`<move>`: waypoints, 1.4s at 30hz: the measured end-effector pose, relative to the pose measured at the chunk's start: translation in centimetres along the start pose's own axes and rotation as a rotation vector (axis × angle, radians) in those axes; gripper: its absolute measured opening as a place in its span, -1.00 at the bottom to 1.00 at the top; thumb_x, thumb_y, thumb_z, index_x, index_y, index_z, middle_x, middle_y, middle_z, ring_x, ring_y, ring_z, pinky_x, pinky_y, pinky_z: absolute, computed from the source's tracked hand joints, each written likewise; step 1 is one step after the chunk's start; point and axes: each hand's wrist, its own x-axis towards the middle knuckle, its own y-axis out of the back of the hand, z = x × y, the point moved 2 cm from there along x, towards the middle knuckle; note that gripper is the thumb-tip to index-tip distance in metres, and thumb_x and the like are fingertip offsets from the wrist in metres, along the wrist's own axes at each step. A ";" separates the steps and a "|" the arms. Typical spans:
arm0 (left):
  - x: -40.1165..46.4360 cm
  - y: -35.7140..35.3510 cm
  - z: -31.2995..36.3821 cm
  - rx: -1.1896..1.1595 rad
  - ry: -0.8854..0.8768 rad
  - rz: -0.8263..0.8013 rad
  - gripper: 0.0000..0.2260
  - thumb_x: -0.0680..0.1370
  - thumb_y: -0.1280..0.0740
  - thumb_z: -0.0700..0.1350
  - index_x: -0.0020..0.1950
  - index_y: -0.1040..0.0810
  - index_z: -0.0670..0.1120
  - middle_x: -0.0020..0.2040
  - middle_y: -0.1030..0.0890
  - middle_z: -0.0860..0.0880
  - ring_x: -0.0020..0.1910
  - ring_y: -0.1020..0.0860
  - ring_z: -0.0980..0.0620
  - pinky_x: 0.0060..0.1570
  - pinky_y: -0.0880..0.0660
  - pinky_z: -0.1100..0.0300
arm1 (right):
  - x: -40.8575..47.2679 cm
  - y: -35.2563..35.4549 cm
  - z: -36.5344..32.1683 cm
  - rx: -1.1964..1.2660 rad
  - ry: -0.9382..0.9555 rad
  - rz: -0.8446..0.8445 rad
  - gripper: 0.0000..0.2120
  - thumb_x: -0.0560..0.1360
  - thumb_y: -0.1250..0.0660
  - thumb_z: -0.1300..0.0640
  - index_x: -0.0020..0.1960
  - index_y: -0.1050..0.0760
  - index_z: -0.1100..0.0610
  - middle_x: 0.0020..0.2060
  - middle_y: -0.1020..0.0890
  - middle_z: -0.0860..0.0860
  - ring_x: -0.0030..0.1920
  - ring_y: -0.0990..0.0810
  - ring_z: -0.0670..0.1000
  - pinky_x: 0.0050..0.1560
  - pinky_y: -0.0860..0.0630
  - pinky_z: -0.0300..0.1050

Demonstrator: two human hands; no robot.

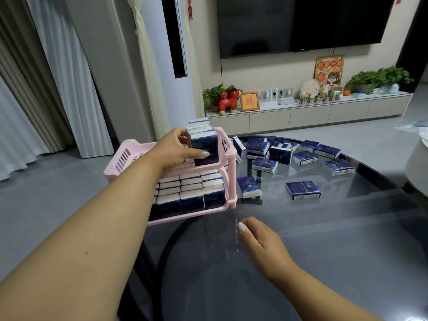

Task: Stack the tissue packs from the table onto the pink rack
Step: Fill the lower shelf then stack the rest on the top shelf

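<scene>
Left hand (178, 149) fingers grip dark-blue rectangular tissue pack (205, 148) at upper tier of pink slatted plastic rack (129, 154), counter's left edge. Right hand (259, 239) loosely curled, empty. Risk: nudged upright row topples.

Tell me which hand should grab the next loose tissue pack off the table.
Probably the right hand: it holds nothing and hovers over the table nearest the loose packs. The left hand grips a pack at the pink rack.
</scene>
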 end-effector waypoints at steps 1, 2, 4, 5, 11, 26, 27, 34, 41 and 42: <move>0.0 -0.1 0.0 0.022 0.006 -0.012 -0.43 0.32 -0.59 -0.20 0.24 -0.42 -0.03 0.10 -0.59 -0.03 0.02 -0.57 0.01 -0.16 -0.46 0.21 | 0.0 0.0 0.0 -0.007 0.000 -0.001 -0.72 0.57 -0.08 -0.16 -0.15 -0.42 -0.02 -0.23 -0.55 -0.08 -0.19 -0.50 -0.10 -0.12 -0.49 -0.06; 0.0 -0.2 0.0 0.039 0.013 -0.021 -0.43 0.33 -0.59 -0.19 0.25 -0.41 -0.03 0.07 -0.58 -0.01 -0.01 -0.57 0.04 -0.17 -0.45 0.22 | 0.0 0.0 0.0 -0.011 0.001 -0.002 -0.72 0.57 -0.08 -0.16 -0.15 -0.42 -0.02 -0.23 -0.54 -0.08 -0.19 -0.50 -0.10 -0.12 -0.49 -0.07; 0.1 -0.3 -0.2 0.059 0.015 -0.027 -0.40 0.32 -0.60 -0.17 0.25 -0.39 -0.03 0.07 -0.58 -0.01 -0.01 -0.57 0.04 -0.15 -0.46 0.20 | 0.1 0.0 0.0 -0.013 0.001 -0.001 -0.72 0.57 -0.08 -0.16 -0.15 -0.42 -0.02 -0.24 -0.54 -0.08 -0.19 -0.50 -0.10 -0.13 -0.48 -0.08; 0.2 -0.4 -0.3 0.067 0.017 -0.023 -0.39 0.31 -0.61 -0.15 0.25 -0.37 -0.02 0.09 -0.58 -0.02 0.00 -0.57 0.04 -0.13 -0.46 0.19 | 0.1 0.0 0.0 -0.013 0.003 -0.001 -0.72 0.57 -0.08 -0.16 -0.15 -0.42 -0.02 -0.24 -0.54 -0.08 -0.19 -0.50 -0.10 -0.14 -0.47 -0.08; 0.1 -0.5 -0.3 0.077 -0.002 0.023 -0.39 0.31 -0.60 -0.17 0.19 -0.30 -0.01 0.00 -0.52 0.05 -0.09 -0.53 0.14 -0.18 -0.46 0.25 | 0.1 0.0 0.3 -0.006 0.012 0.000 -0.70 0.55 -0.07 -0.21 -0.18 -0.40 -0.04 -0.24 -0.54 -0.07 -0.20 -0.50 -0.10 -0.15 -0.46 -0.10; 0.5 -1.1 -0.6 0.283 -0.011 0.124 -0.29 0.26 -0.63 -0.01 0.24 -0.28 -0.06 0.11 -0.52 -0.04 0.05 -0.55 0.04 0.06 -0.53 0.12 | 0.1 0.0 0.1 -0.028 0.016 0.001 -0.67 0.51 -0.05 -0.26 -0.19 -0.39 -0.04 -0.25 -0.53 -0.08 -0.21 -0.48 -0.11 -0.19 -0.44 -0.16; 0.5 -1.2 -0.6 0.291 -0.014 0.130 -0.29 0.27 -0.63 -0.02 0.24 -0.28 -0.06 0.10 -0.53 -0.04 0.05 -0.55 0.03 0.07 -0.53 0.10 | 0.1 0.0 0.1 -0.030 0.016 0.002 -0.66 0.50 -0.04 -0.26 -0.18 -0.40 -0.04 -0.25 -0.53 -0.07 -0.21 -0.48 -0.11 -0.19 -0.44 -0.15; 0.3 -1.3 -0.2 0.330 -0.012 0.154 -0.33 0.29 -0.60 -0.02 0.23 -0.29 -0.07 0.11 -0.53 -0.04 0.07 -0.55 0.01 0.07 -0.53 0.08 | 0.2 0.0 0.0 -0.040 0.016 -0.002 -0.68 0.54 -0.07 -0.21 -0.17 -0.41 -0.01 -0.25 -0.52 -0.07 -0.22 -0.48 -0.09 -0.19 -0.45 -0.11; -0.6 -1.3 0.4 0.356 -0.012 0.142 -0.30 0.30 -0.61 0.03 0.26 -0.27 -0.07 0.14 -0.48 -0.02 0.10 -0.51 0.02 0.04 -0.48 0.15 | 0.2 -0.1 0.1 -0.031 0.008 0.008 -0.69 0.56 -0.10 -0.17 -0.19 -0.39 0.01 -0.27 -0.52 -0.06 -0.23 -0.47 -0.09 -0.21 -0.43 -0.14; -0.7 -1.2 0.4 0.355 -0.011 0.143 -0.30 0.30 -0.61 0.04 0.26 -0.27 -0.06 0.15 -0.47 -0.02 0.11 -0.51 0.01 0.07 -0.49 0.13 | 0.2 -0.1 0.2 -0.033 0.009 0.011 -0.69 0.56 -0.10 -0.17 -0.19 -0.40 0.02 -0.27 -0.52 -0.06 -0.23 -0.47 -0.09 -0.21 -0.43 -0.13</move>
